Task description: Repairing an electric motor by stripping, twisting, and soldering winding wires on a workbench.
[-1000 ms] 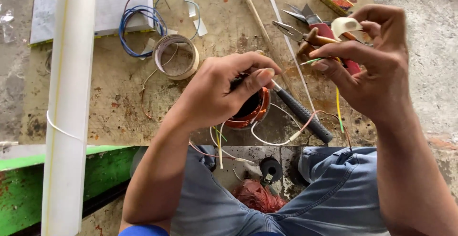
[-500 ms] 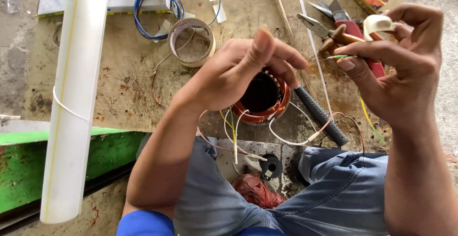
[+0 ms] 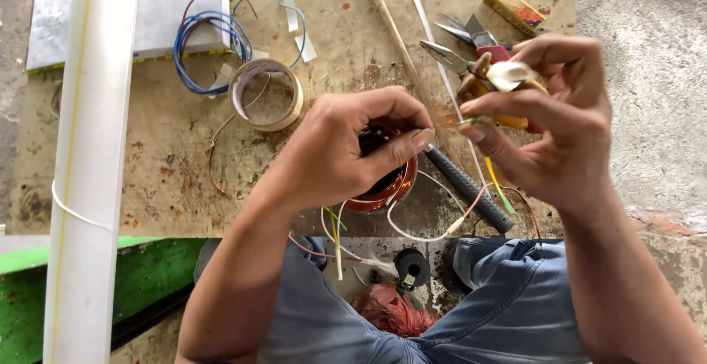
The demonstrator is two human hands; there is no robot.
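My L hand (image 3: 335, 154) steadies copper-wound coil (image 3: 383, 180); R hand (image 3: 549, 125) fingers pinched on thin wire (image 3: 460, 122), L thumb/forefinger closed at its other end, keeping it taut.

The left hand (image 3: 331, 154) gripped a copper-wound coil (image 3: 387, 180) on the stained table (image 3: 147, 180), thumb and forefinger pinching at its rim. The right hand (image 3: 549, 132) held thin wires (image 3: 495, 180) beside it, a white scrap (image 3: 509, 73) between the fingers. A tape roll (image 3: 265, 93), blue wire (image 3: 206, 44), pliers (image 3: 460, 58) and a white pipe (image 3: 92, 165) lay around.
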